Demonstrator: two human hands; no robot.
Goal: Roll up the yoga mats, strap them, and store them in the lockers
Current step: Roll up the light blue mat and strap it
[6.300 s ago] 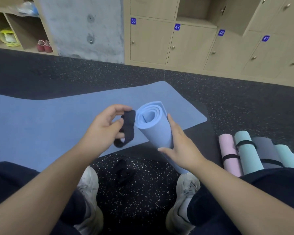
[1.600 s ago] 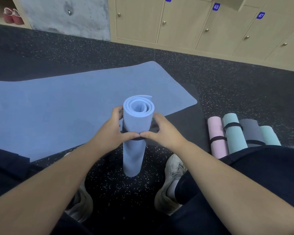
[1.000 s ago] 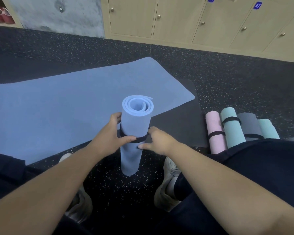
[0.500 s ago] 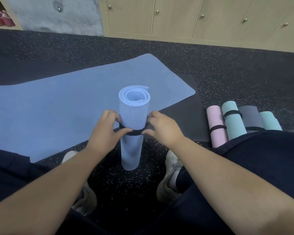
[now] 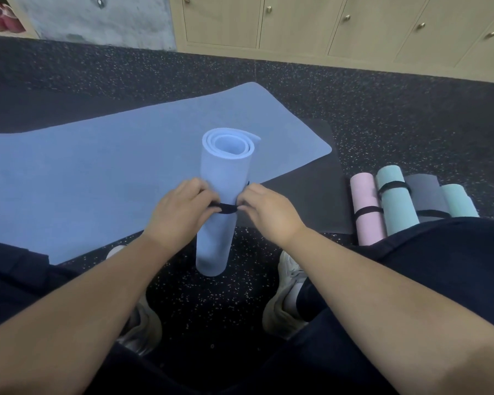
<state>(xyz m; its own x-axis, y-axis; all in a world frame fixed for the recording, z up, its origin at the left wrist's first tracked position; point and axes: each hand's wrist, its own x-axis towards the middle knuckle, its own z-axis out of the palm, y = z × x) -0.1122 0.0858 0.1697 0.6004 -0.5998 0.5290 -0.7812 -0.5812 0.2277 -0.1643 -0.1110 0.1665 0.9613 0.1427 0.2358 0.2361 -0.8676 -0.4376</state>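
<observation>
Head view. Dark speckled rubber floor (image 5: 382, 115); a row of pale wooden lockers (image 5: 311, 24) along the wall at 12 to 2 o'clock, a grey concrete wall panel (image 5: 97, 21) at 11 o'clock, pink shoes (image 5: 0, 19) on a shelf at the far 10 o'clock corner.

An unrolled blue mat (image 5: 97, 172) lies flat across the floor from 9 o'clock toward centre, its far corner overlapping a dark grey mat (image 5: 305, 201) beneath it.

At centre, a rolled blue mat (image 5: 226, 172) stands upright on end on the floor, between the person's feet and in front of them. A black strap (image 5: 224, 208) circles it about midway down.

Left hand (image 5: 180, 215): grip closed, fingers curled on the strap at the roll's left side. Right hand (image 5: 268, 212): grip closed, fingertips pinching the strap at the roll's right side.

At 3 o'clock, four rolled mats lie side by side, touching: pink mat (image 5: 364, 206), teal mat (image 5: 394, 201), grey mat (image 5: 427, 195), second teal mat (image 5: 458, 201). Black bands show on the first three; the fourth is partly hidden by the person's dark clothing.

Light shoes (image 5: 283, 297) at 6 o'clock.
</observation>
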